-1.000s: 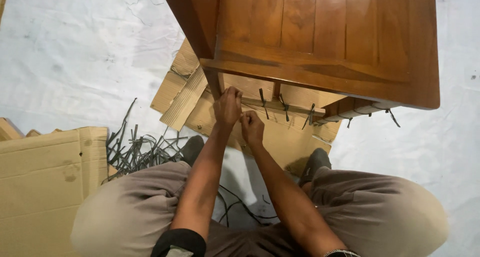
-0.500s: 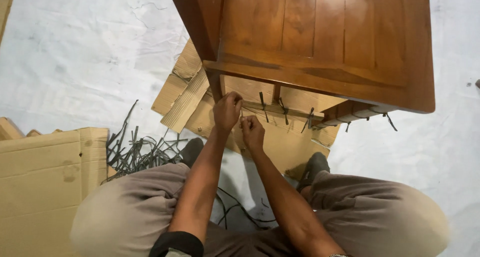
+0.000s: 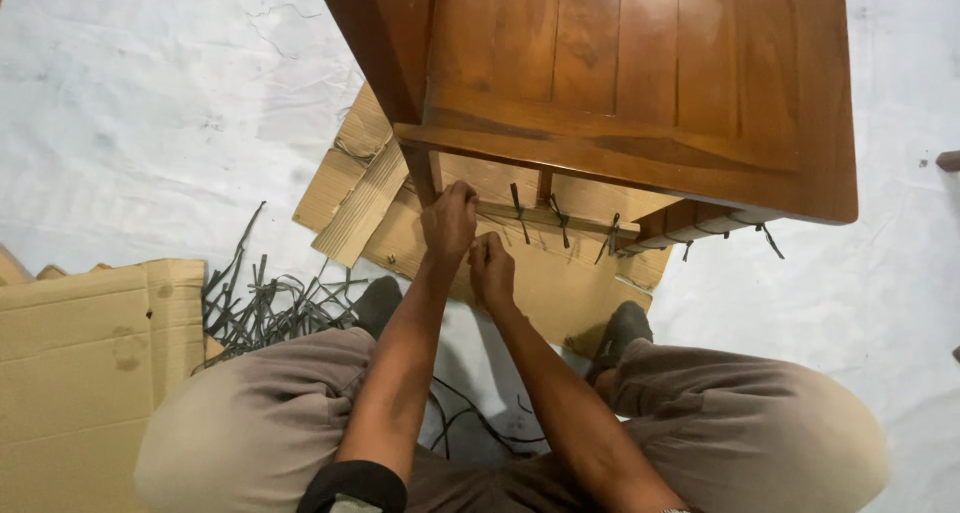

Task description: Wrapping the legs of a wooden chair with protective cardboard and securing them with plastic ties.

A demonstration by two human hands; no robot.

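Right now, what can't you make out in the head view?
- Fingertips of left hand and right hand: curled away, grip unclear.
- Low rail under the wooden furniture: partly hidden by its top.
- Furniture's far side: cut off by top edge.
- Dark strips: material unclear.

1. A white sheet (image 3: 150,103) with creases and small marks covers the floor.
2. Flat cardboard (image 3: 70,373) lies at the left.
3. Even, soft light falls across the floor, with faint shadows.
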